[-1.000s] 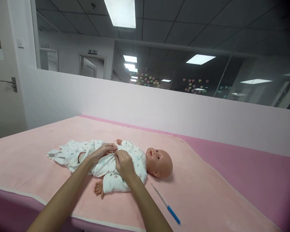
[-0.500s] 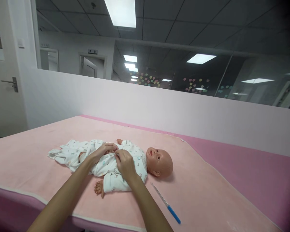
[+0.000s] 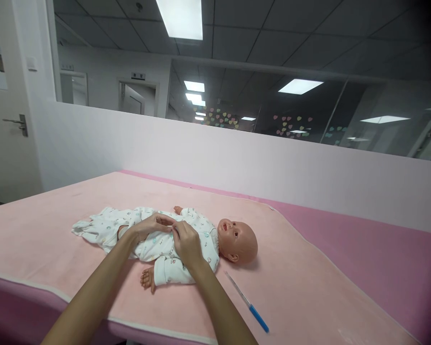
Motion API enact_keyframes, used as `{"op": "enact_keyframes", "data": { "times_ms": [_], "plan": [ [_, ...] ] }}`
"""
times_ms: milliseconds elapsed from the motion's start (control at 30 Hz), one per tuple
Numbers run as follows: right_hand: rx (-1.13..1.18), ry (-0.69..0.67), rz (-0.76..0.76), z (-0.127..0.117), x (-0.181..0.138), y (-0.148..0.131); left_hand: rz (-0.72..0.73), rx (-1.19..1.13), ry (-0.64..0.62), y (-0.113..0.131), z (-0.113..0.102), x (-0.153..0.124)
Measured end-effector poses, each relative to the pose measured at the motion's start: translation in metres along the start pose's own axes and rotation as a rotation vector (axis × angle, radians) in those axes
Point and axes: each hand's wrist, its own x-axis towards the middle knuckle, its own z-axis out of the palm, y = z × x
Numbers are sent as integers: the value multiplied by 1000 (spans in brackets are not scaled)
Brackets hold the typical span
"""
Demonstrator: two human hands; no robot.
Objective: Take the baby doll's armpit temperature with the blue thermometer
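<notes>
A baby doll (image 3: 239,241) lies on its back, head to the right, dressed in a white printed romper (image 3: 165,245). Over its belly, my left hand (image 3: 153,227) has curved fingers, with the tips brought together at the cloth. Close against it, my right hand (image 3: 187,242) pinches the romper's front edge, its fingertips nearly meeting those of the left. The exact spot between the fingertips is too small to make out. One doll hand (image 3: 148,280) sticks out of the near sleeve, and a bit of bare leg shows by my left wrist.
On the pink mat (image 3: 301,292), near the doll's head, rests a thin clear stick with a blue handle (image 3: 258,318). A low white wall (image 3: 215,148) with glass above runs behind the table. A door (image 3: 10,143) stands at the far left.
My left hand's fingers have arched up and straightened a little, opening a gap below the thumb side. The right hand stays nearly in place; the doll and stick have not moved.
</notes>
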Motion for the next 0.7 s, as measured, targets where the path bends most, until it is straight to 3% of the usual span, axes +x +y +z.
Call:
{"op": "enact_keyframes", "data": {
  "times_ms": [200,500,700],
  "plan": [
    [-12,18,-24,1,0,1,-18,24,75,-5,-2,2],
    [29,46,-14,0,1,1,-10,-4,52,-5,-1,3],
    [85,24,-8,-2,2,-1,-25,-87,178,-10,-1,4]
  ]
}}
